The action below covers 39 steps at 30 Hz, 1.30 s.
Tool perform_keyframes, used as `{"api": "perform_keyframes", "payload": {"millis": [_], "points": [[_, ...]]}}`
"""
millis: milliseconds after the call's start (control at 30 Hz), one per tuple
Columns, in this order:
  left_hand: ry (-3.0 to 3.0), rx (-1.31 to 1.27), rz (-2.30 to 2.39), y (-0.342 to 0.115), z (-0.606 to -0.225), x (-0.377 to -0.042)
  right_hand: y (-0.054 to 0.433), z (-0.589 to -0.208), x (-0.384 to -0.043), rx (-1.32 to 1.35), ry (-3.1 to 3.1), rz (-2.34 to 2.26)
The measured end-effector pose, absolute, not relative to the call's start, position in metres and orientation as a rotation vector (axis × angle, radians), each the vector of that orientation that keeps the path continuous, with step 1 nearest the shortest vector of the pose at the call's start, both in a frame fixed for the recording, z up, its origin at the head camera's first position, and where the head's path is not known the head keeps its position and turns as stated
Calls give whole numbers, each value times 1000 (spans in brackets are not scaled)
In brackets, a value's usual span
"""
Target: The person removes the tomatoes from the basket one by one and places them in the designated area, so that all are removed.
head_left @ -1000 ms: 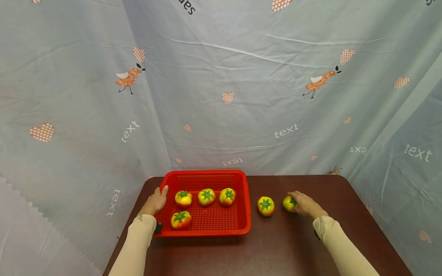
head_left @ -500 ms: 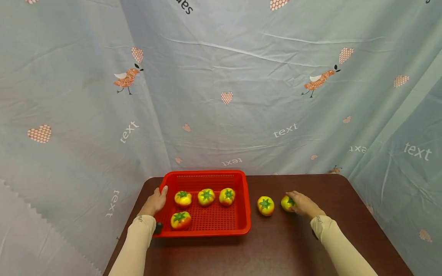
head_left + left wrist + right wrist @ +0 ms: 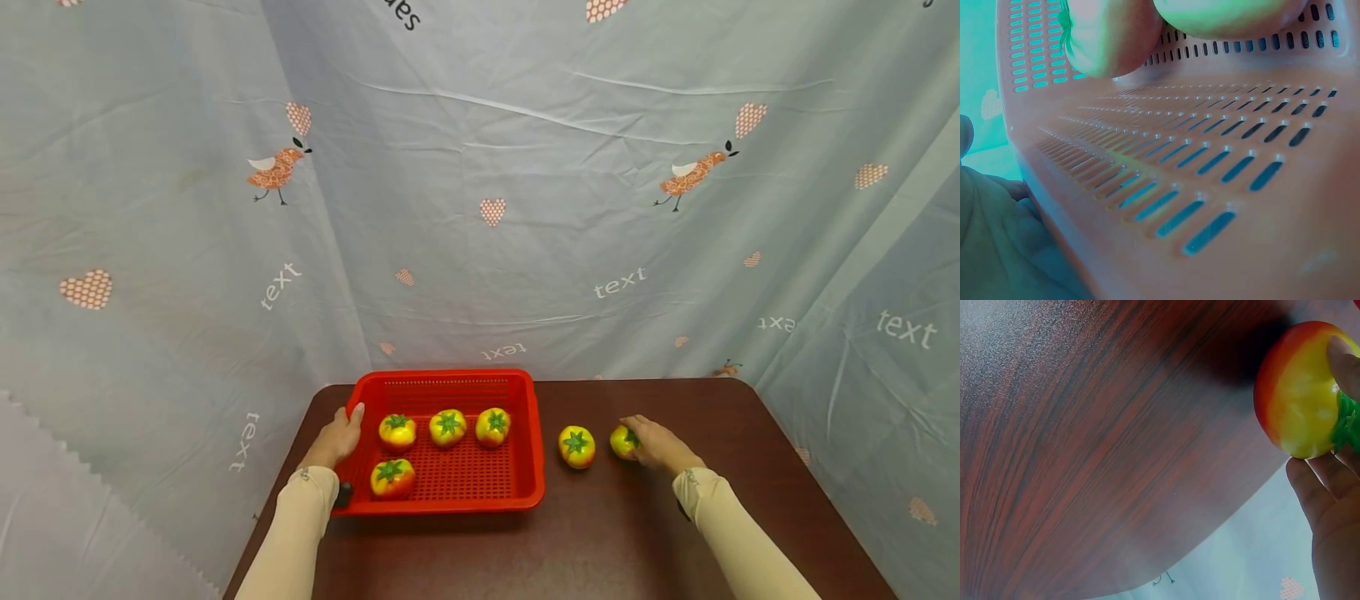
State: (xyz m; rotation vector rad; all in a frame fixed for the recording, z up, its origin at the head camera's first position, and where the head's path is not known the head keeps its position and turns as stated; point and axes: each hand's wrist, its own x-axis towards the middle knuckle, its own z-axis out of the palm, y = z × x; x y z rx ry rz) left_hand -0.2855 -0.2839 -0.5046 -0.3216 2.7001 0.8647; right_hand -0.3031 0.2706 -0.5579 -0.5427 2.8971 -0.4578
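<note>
My left hand (image 3: pixel 335 438) grips the left rim of a red plastic basket (image 3: pixel 442 505) with slotted walls. Four would be too exact for the tomatoes inside, so several yellow-red tomatoes (image 3: pixel 448 428) with green leafy tops lie there, toward the back and left. In the right wrist view, thumb and fingers of my right hand (image 3: pixel 1338 531) pinch another tomato (image 3: pixel 1300 394) from opposite sides, close over the table. One more tomato (image 3: pixel 577 447) rests on the table between the basket and my right hand.
The dark brown wooden table (image 3: pixel 585 550) has rounded back corners. A grey-blue curtain (image 3: pixel 570 208) printed with birds and hearts hangs behind it and along both sides.
My right hand and the tomato in it have shifted slightly left since a second ago. The left hand and basket stay in place.
</note>
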Motion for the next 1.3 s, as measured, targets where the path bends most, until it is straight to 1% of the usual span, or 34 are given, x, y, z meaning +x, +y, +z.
{"api": "perform_keyframes", "payload": {"millis": [300,533,1067,1300], "points": [[2704,-345,891,-282,-505,-282,271,-560,-300,-533,2887,-484],[2704,-337,893,-282,-505,-282,270,-557,-299,-588,2897,-472],[2713,-317,875,-285,-507,-286,272,-558,-299,-556,2889,-482],[2721,-334,884,-285,-506,-283,272,-550,-299,-584,2932,-515]]}}
